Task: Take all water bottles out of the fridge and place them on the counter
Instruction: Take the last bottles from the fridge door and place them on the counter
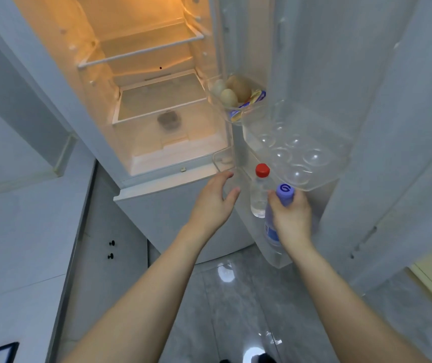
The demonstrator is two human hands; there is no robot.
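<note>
The fridge [157, 100] stands open and lit, its shelves bare. In the lowest door shelf [280, 260] stand two clear water bottles. My right hand [292, 218] is wrapped around the neck of the purple-capped bottle [285, 193], whose blue label shows below my fingers. Just to its left stands the red-capped bottle [261, 189], untouched. My left hand [213, 203] hovers open beside the red-capped bottle, fingers spread, a short gap away from it. The white counter [21, 244] lies at the left.
Above the bottles, the door holds a clear egg tray [298, 158] with nothing in it and a bin with eggs [231, 91] and small packets. Cabinet doors with black knobs [111, 249] sit below the counter. The grey tiled floor [235, 297] is underfoot.
</note>
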